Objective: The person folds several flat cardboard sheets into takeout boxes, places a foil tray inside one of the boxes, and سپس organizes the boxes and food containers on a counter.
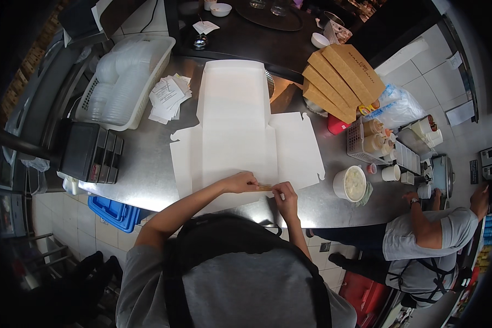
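Note:
A large unfolded cardboard box (236, 128) lies flat on the steel counter, its white inner side up and its side flaps spread out. My left hand (240, 182) is closed at the near edge, its fingers pinching there. Close beside it, my right hand (285, 195) is also closed on the same edge. A small brown strip (264, 187) shows between the two hands; it looks like the box's brown outer side turned up. The exact grip of the fingertips is partly hidden.
Left stand a white basket (167, 50) of clear plastic containers, paper slips (170, 98) and a black drawer unit (90, 152). Right are stacked brown boxes (341, 76), a basket (355, 141) of sauce bottles and a white tub (350, 184). Co-workers (421, 235) stand at the right.

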`<action>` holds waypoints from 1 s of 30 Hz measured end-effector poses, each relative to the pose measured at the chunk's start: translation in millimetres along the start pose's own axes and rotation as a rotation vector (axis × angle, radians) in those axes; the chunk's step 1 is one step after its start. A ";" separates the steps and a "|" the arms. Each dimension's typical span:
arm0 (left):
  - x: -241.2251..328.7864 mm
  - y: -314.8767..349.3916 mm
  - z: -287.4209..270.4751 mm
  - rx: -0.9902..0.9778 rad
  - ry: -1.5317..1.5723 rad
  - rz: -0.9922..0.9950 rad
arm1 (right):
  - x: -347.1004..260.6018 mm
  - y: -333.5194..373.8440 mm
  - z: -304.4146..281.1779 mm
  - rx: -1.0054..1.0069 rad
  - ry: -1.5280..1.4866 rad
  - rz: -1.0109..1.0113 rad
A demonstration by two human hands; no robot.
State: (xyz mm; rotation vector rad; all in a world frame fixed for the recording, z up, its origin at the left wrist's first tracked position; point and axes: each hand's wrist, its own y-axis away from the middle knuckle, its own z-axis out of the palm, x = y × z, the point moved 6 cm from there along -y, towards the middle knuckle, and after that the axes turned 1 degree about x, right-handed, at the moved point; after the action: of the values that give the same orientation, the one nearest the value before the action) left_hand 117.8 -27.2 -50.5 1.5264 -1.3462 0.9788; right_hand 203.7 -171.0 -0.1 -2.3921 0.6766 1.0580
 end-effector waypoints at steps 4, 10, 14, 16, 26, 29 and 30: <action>0.0 0.0 -1.8 -0.030 0.054 0.003 | -19.0 -4.6 7.2 -0.025 0.140 -0.131; 1.3 0.8 -1.6 -0.088 0.076 -0.026 | -30.1 -5.7 26.1 -0.141 0.239 -0.243; -1.2 10.7 -3.1 -0.015 0.118 -0.041 | -26.4 -10.1 19.4 -0.152 0.262 -0.146; -3.3 20.8 -7.9 0.007 -0.066 0.081 | -22.2 -13.2 11.3 -0.133 0.213 -0.071; 22.1 145.4 -70.1 0.332 -0.619 -0.078 | -64.7 -28.5 98.7 -0.552 0.346 -0.359; 20.6 158.9 -72.3 0.435 -0.661 -0.079 | -82.2 -25.1 135.8 -0.674 0.297 -0.400; 19.3 162.6 -72.2 0.498 -0.639 -0.072 | -85.8 -22.8 150.7 -0.732 0.278 -0.446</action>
State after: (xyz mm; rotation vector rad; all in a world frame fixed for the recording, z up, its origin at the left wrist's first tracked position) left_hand -43.0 26.0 7.5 2.3933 -1.5207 0.8482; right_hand 83.1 -46.2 -22.3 -3.1326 -0.2358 0.8733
